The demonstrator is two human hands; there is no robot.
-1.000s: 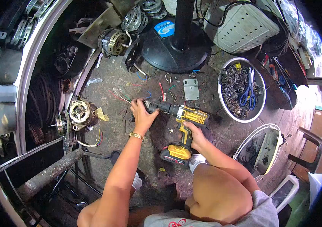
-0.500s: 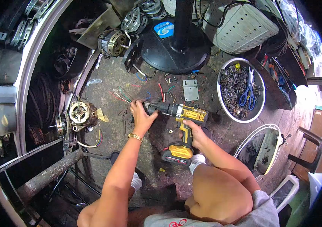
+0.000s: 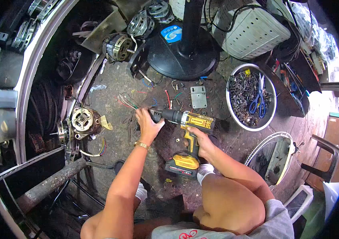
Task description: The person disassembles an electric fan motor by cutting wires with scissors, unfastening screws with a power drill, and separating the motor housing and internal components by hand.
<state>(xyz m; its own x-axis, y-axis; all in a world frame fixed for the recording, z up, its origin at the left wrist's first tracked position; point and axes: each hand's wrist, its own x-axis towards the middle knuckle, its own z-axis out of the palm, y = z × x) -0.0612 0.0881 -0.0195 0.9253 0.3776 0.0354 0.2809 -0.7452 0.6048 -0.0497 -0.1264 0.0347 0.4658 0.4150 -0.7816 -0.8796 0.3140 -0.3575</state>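
My right hand (image 3: 200,142) is wrapped round the handle of a yellow-and-black cordless drill (image 3: 198,122), whose chuck points left. The battery at its base sits low, near my foot. At the drill's front end, my left hand (image 3: 147,124) grips a small dark part (image 3: 156,116) with wires coming from it. My fingers hide most of that part, and I cannot tell whether the bit is touching it. Just beyond the drill lies a flat metal plate (image 3: 198,97) with holes, among loose screws and a red-sleeved wire (image 3: 168,95).
A round metal basin (image 3: 230,104) full of small hardware holds blue-handled scissors (image 3: 259,100). A black pedestal base (image 3: 169,63) stands ahead. Motors (image 3: 85,120) lie to the left. A fan grille (image 3: 271,159) is at right, a toolbox (image 3: 293,87) behind the basin.
The whole view has shifted slightly. Both hands keep their hold, and the drill's rear and battery appear a little further left.
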